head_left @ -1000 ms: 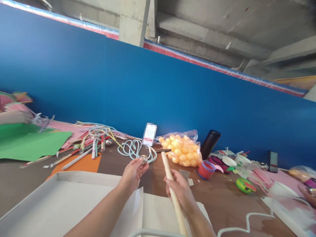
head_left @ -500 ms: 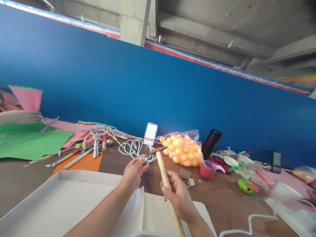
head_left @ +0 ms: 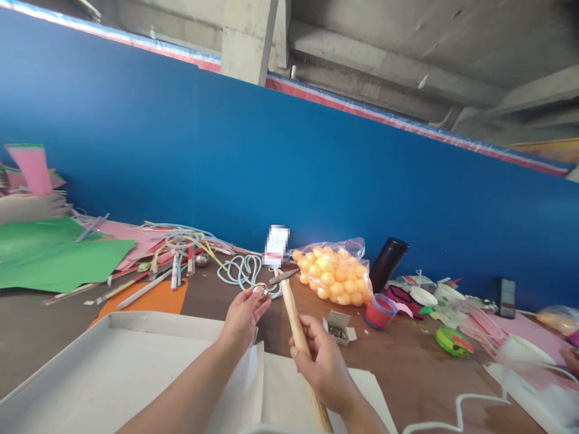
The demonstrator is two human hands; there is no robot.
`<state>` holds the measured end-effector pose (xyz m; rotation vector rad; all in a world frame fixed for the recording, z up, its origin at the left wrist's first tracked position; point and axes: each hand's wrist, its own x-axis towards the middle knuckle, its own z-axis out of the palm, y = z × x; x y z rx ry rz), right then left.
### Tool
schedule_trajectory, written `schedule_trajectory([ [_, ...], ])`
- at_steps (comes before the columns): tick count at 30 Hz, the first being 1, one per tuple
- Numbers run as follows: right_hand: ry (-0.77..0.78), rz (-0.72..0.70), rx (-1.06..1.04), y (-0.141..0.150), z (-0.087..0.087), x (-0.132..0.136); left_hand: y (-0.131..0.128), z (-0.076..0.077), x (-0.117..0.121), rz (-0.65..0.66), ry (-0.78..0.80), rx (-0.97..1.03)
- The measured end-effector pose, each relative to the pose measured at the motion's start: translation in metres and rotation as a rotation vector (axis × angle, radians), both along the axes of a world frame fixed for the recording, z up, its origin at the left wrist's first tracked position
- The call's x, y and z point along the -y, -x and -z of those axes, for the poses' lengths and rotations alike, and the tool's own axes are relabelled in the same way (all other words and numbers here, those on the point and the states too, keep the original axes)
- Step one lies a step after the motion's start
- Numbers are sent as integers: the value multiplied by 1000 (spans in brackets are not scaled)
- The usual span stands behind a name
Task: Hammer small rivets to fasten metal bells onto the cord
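Between the fingertips of my left hand (head_left: 243,316) is a small shiny silver ball (head_left: 261,292), perhaps a bell. My right hand (head_left: 321,361) is wrapped round the wooden handle of a hammer (head_left: 296,319). Its dark metal head is up, a little right of the ball and apart from it. Beyond both hands lies a coil of pale blue cord (head_left: 239,271). Just right of my right hand stands a small open box (head_left: 338,331) of little metal pieces. Below my hands are white sheets (head_left: 289,386) and a shallow white tray (head_left: 172,319).
A clear bag of orange balls (head_left: 335,274) leans by a black bottle (head_left: 389,262). A red-and-blue cup (head_left: 380,311) and a green tape measure (head_left: 453,341) lie to the right. At left, another person's hand (head_left: 31,207) holds a pink paper piece (head_left: 32,169) over green sheets (head_left: 58,259).
My right hand and the hammer have shifted slightly left, the head closer to the ball. My left hand barely moved. The other person's hand and pink piece moved left.
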<state>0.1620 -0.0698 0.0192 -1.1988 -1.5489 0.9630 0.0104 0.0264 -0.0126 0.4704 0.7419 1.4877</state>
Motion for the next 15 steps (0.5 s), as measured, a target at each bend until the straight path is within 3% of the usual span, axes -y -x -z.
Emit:
schedule_trajectory([
  [3, 22, -66, 36, -1, 2, 0, 0, -1, -1, -5, 21, 7],
  [10, -16, 43, -32, 0, -5, 1, 1, -2, 0, 27, -22, 70],
  [15, -29, -18, 11, 1, -2, 2, 1, -4, 1, 46, -17, 72],
])
